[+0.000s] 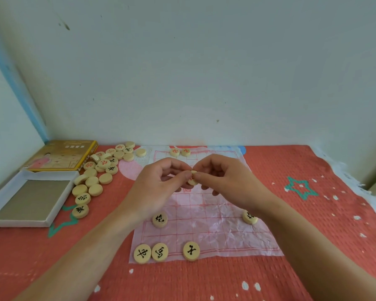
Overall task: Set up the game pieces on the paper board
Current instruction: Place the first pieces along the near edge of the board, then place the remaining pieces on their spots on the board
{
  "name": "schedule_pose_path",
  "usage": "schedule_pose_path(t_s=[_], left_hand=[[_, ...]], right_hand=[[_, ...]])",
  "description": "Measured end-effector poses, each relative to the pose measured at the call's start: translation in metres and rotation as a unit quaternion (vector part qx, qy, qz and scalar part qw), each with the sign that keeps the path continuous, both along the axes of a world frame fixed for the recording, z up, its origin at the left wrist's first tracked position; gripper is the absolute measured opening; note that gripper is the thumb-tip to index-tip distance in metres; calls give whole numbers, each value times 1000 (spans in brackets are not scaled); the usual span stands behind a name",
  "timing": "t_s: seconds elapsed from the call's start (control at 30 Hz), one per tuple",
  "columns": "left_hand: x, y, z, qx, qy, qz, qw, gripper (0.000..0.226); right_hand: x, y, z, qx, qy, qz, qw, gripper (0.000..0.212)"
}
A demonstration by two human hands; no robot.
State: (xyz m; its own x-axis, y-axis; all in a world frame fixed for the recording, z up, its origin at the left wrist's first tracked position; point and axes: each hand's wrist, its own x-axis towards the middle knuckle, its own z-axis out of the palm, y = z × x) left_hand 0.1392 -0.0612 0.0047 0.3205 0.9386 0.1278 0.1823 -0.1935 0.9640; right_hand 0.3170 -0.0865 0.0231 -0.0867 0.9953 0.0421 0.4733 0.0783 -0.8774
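Our two bare arms reach in from the near edge. Close to them, three round pale wooden pieces with black marks sit in a row on the near edge of the thin white paper board with red lines. A bit farther up the board are two more black-marked pieces, one on the left side and one on the right. The right one is partly hidden by our right arm. At the far edge of the board, two red-marked pieces sit side by side.

Over the middle of the board, our left hand and our right hand meet. The fingers of both hands are curled. Together their fingertips pinch a small round wooden piece with a red mark. A second piece may be tucked in with it, but we cannot tell.

To the left, off the board, a big pile of loose wooden pieces lies on the red bumpy cloth with white dots and green stars. Some pieces show black marks, some show red marks, and some are blank side up. Left of the pile are a flat yellow box lid at the far side and an open white box tray nearer to us.
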Motion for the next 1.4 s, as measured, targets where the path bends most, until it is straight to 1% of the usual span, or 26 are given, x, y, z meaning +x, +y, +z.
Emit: schedule_pose_path(t_s=[0.2, 0.3, 0.4, 0.5, 0.6, 0.7, 0.8, 1.03, 1.3, 1.4], left_hand=[[-8, 4, -3, 16, 16, 18, 1000, 10], [-24, 18, -6, 81, 71, 75, 991, 11], [-49, 35, -10, 160, 158, 154, 962, 12], [-71, 48, -16, 210, 261, 214, 918, 14], [-84, 54, -20, 238, 317, 229, 889, 16], [-93, 53, -23, 232, 349, 224, 880, 20], [-98, 53, -27, 218, 359, 218, 881, 21], [-105, 52, -29, 200, 328, 232, 893, 19], [-107, 52, -28, 193, 314, 244, 897, 21], [-107, 53, -28, 187, 311, 248, 898, 23]], right_hand=[[-1, 9, -4, -31, 43, 4, 999, 10], [3, 19, -6, -46, 71, -14, 996, 11], [8, 30, -8, -52, 64, -35, 996, 12], [4, 44, -8, -52, 38, -43, 997, 12], [-7, 58, -8, -50, 7, -35, 998, 8], [-24, 73, -9, -54, -15, -14, 998, 8], [-44, 88, -13, -64, -38, 17, 997, 11], [-74, 112, -17, -78, -102, 57, 990, 12], [-81, 122, -19, -86, -198, 67, 974, 13], [-82, 124, -20, -84, -211, 62, 972, 16]])
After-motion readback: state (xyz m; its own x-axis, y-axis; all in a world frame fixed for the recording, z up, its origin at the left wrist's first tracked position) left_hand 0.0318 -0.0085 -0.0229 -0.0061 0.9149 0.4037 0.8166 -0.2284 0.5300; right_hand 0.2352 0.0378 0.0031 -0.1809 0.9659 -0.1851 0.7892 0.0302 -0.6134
